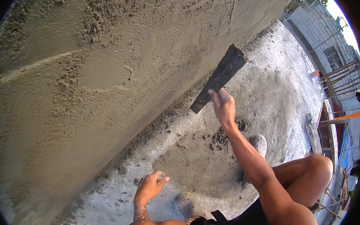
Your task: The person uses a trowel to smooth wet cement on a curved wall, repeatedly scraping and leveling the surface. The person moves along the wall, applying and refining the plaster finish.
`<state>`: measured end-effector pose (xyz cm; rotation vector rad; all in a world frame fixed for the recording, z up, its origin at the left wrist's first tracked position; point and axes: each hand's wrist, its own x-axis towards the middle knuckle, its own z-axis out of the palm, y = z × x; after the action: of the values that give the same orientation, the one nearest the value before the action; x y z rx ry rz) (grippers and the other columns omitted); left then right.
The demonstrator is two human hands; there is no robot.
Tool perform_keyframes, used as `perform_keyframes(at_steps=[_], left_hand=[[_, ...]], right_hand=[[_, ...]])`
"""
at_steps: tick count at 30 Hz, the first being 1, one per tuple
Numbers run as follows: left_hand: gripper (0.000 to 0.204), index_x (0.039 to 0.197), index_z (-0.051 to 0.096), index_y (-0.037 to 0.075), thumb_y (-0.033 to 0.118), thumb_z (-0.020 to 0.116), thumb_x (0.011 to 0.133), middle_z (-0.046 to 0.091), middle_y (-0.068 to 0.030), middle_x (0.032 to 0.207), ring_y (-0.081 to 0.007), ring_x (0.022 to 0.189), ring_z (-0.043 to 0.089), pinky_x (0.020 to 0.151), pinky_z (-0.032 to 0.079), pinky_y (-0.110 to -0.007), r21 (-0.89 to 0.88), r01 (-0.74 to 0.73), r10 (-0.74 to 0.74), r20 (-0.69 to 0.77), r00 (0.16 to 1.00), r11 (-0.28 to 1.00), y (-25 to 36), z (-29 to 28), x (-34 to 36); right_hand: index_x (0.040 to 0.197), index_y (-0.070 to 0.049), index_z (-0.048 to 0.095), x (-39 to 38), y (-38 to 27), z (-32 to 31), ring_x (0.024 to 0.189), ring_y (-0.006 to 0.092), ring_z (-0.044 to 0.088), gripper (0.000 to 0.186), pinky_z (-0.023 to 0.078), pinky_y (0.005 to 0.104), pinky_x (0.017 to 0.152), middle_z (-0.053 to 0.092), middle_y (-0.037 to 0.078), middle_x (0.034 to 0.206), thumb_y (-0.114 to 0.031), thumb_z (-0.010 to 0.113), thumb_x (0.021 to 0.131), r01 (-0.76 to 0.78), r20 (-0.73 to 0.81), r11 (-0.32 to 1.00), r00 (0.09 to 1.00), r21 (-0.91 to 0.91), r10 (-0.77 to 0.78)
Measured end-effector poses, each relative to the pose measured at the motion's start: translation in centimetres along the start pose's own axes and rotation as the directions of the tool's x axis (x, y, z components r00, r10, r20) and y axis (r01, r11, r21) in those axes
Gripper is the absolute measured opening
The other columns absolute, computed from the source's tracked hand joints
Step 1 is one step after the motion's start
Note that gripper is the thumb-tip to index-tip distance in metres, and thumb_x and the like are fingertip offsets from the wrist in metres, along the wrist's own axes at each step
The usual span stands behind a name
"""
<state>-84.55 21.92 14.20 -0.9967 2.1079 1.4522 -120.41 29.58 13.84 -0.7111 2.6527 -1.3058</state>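
Note:
My right hand (pixel 224 106) grips a long, dark, flat plastering float (pixel 224 73), its thumb lying over the near face. The float is tilted beside the foot of a wall (pixel 120 69) coated in wet grey mortar; I cannot tell whether its edge touches the wall. Lower down, my left hand (pixel 151 187) hovers over the floor near the wall's base. Its fingers curl loosely with the thumb apart, no tool shows in it, and grey residue marks the fingertips. Rough, crumbly mortar patches and smoother areas both show on the wall.
Spread mortar (pixel 201 160) lies on the concrete floor (pixel 270 90) between my feet, which wear perforated clogs (pixel 258 145). Crumbs of mortar line the wall's base. At the far right stand a block building (pixel 321 32), wooden poles (pixel 341 83) and planks (pixel 312 133).

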Motion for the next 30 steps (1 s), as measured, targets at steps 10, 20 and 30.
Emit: perform_keyframes(at_steps=[10, 20, 30], left_hand=[[0.051, 0.119, 0.064, -0.002, 0.044, 0.065, 0.095, 0.071, -0.0262, 0.101, -0.0414, 0.093, 0.070, 0.079, 0.054, -0.046, -0.067, -0.021, 0.026, 0.082, 0.996, 0.998, 0.1, 3.6, -0.3], [0.053, 0.115, 0.065, -0.002, 0.048, 0.063, 0.096, 0.072, -0.0242, 0.094, -0.0412, 0.091, 0.070, 0.078, 0.054, -0.046, -0.102, -0.077, 0.079, 0.017, 0.997, 0.992, 0.2, 4.6, -0.4], [0.050, 0.112, 0.067, 0.000, 0.047, 0.064, 0.095, 0.070, -0.0260, 0.092, -0.0434, 0.090, 0.069, 0.078, 0.054, -0.047, -0.081, -0.152, 0.153, -0.001, 0.988, 0.985, 0.2, 5.0, -1.0]], right_hand=[[0.087, 0.003, 0.067, 17.1, 11.8, 0.3, 0.065, 0.0127, 0.062, 0.037, 0.054, 0.0298, 0.062, 0.064, 0.008, 0.072, -0.032, 0.071, 0.095, 0.052, -0.184, 0.998, 0.981, -0.027, -0.056], [0.103, -0.003, 0.072, 17.6, 13.8, 3.5, 0.083, 0.0353, 0.072, 0.028, 0.054, 0.0447, 0.073, 0.073, 0.020, 0.086, -0.024, 0.075, 0.085, 0.077, 0.025, 0.964, 0.997, -0.255, -0.073], [0.113, -0.005, 0.064, 4.5, 4.5, 10.0, 0.091, 0.0452, 0.068, 0.029, 0.053, 0.0507, 0.078, 0.071, 0.023, 0.095, -0.009, 0.064, 0.084, 0.057, 0.046, 0.978, 0.998, -0.203, -0.049]])
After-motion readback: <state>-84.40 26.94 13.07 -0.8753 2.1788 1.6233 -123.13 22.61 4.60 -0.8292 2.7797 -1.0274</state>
